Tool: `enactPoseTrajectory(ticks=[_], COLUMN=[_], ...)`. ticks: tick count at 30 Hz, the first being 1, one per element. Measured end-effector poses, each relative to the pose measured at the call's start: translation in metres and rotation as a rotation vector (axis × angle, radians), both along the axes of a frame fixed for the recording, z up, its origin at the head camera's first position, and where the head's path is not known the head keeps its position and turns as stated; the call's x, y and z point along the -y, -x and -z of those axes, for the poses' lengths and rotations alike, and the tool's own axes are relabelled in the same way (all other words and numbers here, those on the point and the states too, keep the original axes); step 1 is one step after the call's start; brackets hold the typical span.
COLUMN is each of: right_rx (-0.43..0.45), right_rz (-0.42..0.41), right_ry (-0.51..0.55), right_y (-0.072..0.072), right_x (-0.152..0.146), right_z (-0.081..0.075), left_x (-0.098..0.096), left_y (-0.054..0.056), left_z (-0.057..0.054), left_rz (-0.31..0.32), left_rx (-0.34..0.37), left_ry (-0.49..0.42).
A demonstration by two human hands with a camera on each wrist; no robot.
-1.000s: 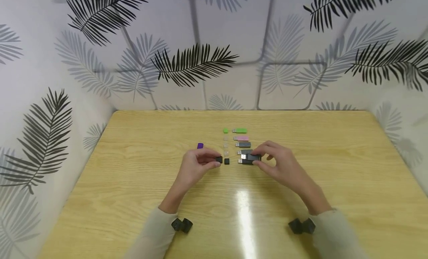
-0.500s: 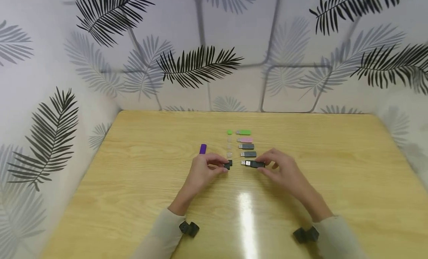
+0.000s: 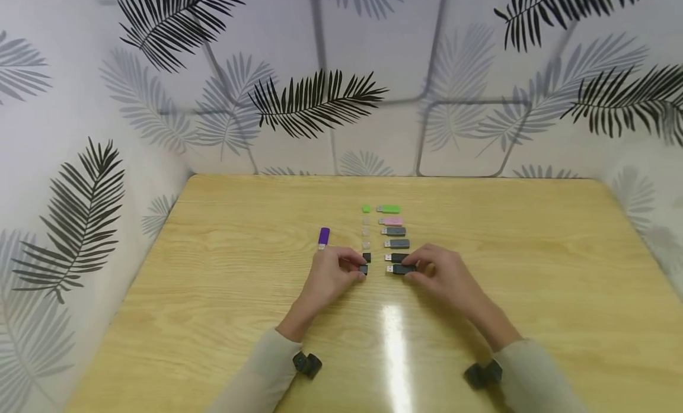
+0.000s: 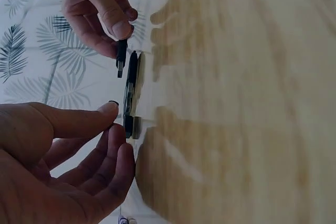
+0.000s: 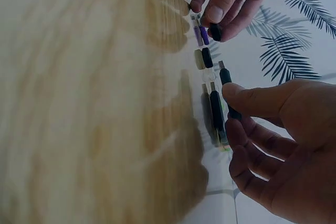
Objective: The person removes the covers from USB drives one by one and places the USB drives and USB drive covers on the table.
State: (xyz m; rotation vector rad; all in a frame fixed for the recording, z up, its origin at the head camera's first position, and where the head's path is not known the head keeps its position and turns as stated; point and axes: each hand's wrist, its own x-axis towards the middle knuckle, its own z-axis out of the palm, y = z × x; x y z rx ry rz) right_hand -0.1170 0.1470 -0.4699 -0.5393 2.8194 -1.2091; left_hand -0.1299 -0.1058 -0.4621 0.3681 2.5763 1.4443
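Between thumb and fingers, my left hand [image 3: 332,277] pinches a small black USB stick cap [image 3: 363,270]; the right wrist view shows the cap [image 5: 215,31] above the table. My right hand [image 3: 444,274] holds a black USB stick [image 3: 399,269] by its rear end, metal plug facing left toward the cap. In the left wrist view the stick [image 4: 121,53] is raised over the table surface. Just beyond it lies another black USB stick [image 3: 395,257], partly covered by the right fingers. A second black cap [image 3: 366,257] lies just beyond the held cap.
Farther back are two grey USB sticks [image 3: 397,244], a pink one [image 3: 392,221] and a green one [image 3: 390,209]. Left of them run three clear caps [image 3: 365,245] and a green cap [image 3: 366,208]. A purple USB stick [image 3: 324,237] lies beyond the left hand on the wooden table [image 3: 213,271].
Both hands have come nearer the table's front, each with its piece. The held stick and cap no longer overlap the black stick and cap lying on the table.
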Motion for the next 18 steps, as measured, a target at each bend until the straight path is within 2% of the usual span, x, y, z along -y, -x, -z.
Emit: enactPoseTrajectory(ticks=[8, 18], right_rx=[0.07, 0.069], right_rz=[0.003, -0.018], right_ry=[-0.03, -0.071], right_y=[0.002, 0.001], right_x=[0.006, 0.007], right_z=[0.0, -0.001], left_x=[-0.006, -0.012], left_y=[0.0, 0.002], left_z=[0.001, 0.001], left_rz=[0.038, 0.043], left_rx=[-0.045, -0.049], left_ry=[0.125, 0.194])
